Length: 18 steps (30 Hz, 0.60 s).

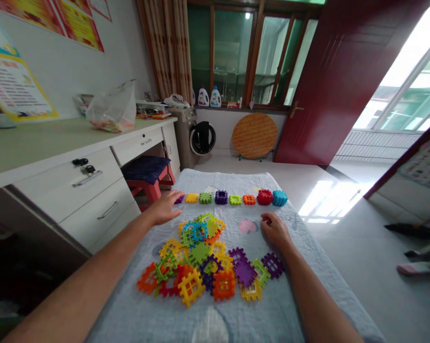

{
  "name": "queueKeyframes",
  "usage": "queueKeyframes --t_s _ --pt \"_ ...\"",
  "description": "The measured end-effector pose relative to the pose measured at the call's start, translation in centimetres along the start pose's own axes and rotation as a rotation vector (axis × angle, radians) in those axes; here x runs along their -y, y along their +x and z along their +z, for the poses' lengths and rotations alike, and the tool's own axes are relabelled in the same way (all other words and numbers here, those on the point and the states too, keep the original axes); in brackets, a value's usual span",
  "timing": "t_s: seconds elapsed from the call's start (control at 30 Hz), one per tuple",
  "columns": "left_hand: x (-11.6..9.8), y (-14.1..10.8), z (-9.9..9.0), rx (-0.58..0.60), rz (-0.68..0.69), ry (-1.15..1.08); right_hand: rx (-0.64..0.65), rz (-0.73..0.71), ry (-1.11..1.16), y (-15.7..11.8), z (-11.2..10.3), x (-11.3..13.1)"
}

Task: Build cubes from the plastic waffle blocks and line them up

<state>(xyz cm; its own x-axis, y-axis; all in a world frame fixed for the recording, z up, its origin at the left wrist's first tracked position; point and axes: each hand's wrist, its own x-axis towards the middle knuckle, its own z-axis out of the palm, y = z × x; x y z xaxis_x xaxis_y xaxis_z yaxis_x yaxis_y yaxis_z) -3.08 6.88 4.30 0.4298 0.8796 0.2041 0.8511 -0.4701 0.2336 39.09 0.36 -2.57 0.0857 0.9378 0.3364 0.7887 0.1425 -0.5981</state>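
Note:
My left hand (166, 207) is at the left end of a row of toy building pieces, fingers over a purple piece (179, 199) and thumb apart in front of it. From there the row runs right: a yellow stack (191, 197), a green stack (205, 197), a dark purple stack (221, 197), a light green one (235, 200), an orange one (249, 199), a red one (264, 196) and a blue one (280, 198). My right hand (276, 230) rests on the cloth below the red stack, empty, its fingers loosely bent and slightly apart.
Loose notched plastic squares lie heaped nearer me, among them an orange square (224, 285) and a purple square (245, 272). A light blue cloth (261, 319) covers the table. A white desk (93, 209) and a stool (147, 169) stand left, a red door (329, 81) right.

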Motion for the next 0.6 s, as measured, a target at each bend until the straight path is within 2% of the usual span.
queueKeyframes --t_s 0.03,0.1,0.2,0.3,0.4,0.6 --pt "-0.5 -1.0 0.3 -0.020 0.006 -0.005 0.000 0.001 0.002 0.0 0.0 0.0" --pt "-0.5 -2.4 0.6 -0.028 -0.089 0.010 -0.002 0.006 0.007 -0.1 0.0 0.0" --pt "1.1 -3.2 0.5 -0.031 -0.325 0.046 -0.013 -0.002 0.014 -0.1 0.0 0.0" --pt "2.8 -3.0 0.3 -0.038 -0.429 0.052 -0.012 -0.008 0.015 0.0 0.0 -0.1" --pt "2.6 -2.9 0.6 -0.026 -0.435 0.029 0.005 -0.005 0.011 0.1 0.0 -0.2" --pt "-2.3 -4.9 2.1 0.023 -0.294 -0.051 0.030 -0.020 -0.013 0.1 -0.3 -0.1"
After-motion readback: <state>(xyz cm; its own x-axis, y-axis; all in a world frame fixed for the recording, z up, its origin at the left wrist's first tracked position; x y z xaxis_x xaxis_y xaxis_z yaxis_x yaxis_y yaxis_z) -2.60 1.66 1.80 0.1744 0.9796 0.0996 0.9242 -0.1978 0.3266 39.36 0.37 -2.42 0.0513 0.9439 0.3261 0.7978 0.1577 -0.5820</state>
